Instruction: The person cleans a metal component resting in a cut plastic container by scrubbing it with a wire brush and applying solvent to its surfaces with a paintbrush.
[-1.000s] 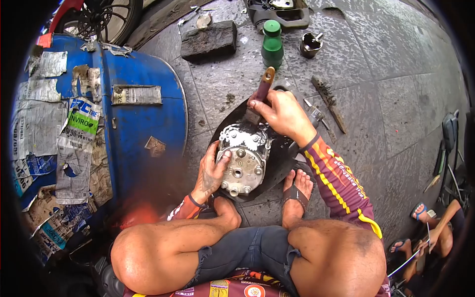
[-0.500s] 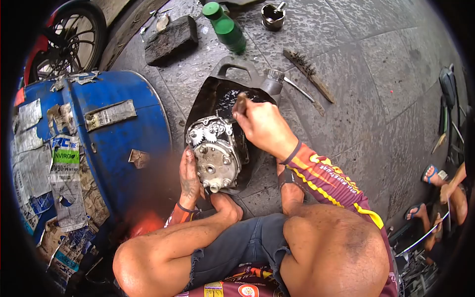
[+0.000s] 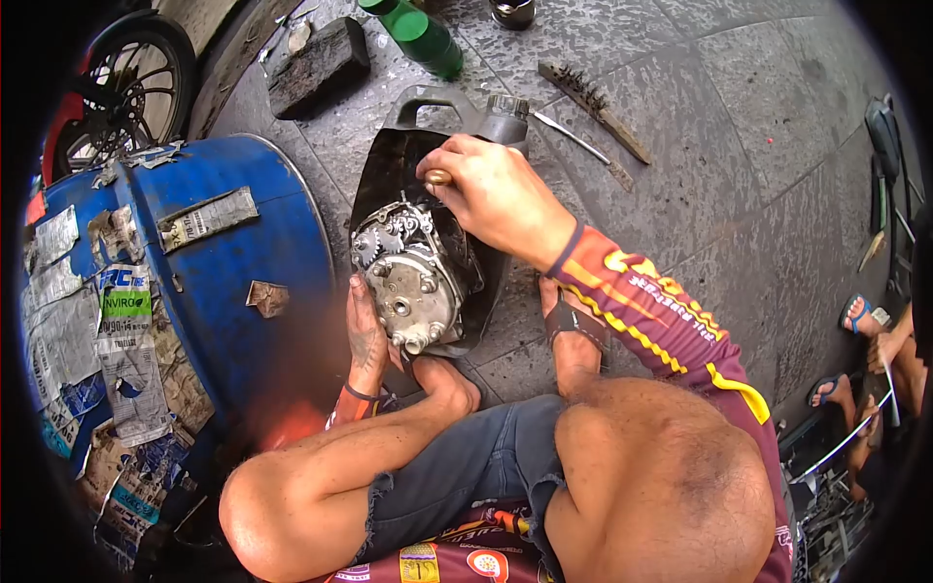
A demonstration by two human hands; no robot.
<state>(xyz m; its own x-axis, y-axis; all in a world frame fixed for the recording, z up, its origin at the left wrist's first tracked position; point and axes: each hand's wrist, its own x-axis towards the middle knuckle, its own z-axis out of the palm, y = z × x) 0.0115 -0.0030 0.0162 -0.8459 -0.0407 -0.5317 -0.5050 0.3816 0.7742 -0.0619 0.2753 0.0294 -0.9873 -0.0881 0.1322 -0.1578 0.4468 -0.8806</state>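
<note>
A greasy metal motorcycle engine [image 3: 413, 291] with exposed gears lies in a dark plastic jug [image 3: 466, 119], cut open along its side, between my feet. My left hand [image 3: 365, 335] grips the engine's lower left side, with part of its fingers hidden behind the casing. Above the gears, my right hand [image 3: 491, 189] is closed round a tool with a rounded brown handle end [image 3: 439, 178]. The tool's working end is hidden beneath the hand, so I cannot tell its kind. The jug's capped neck [image 3: 507, 107] points up and right.
A blue drum [image 3: 233, 185] with torn labels stands left. Beyond the jug are a dark block [image 3: 321, 70], a green bottle [image 3: 420, 41] and a metal cup [image 3: 512, 12]. A worn brush [image 3: 598, 112] and a thin metal tool [image 3: 573, 138] lie right. Another person's feet [image 3: 836, 384] show far right.
My right hand has moved left and slightly up, turning so the handle end faces the camera. The engine has tilted slightly under my left hand. The whole view has shifted a little.
</note>
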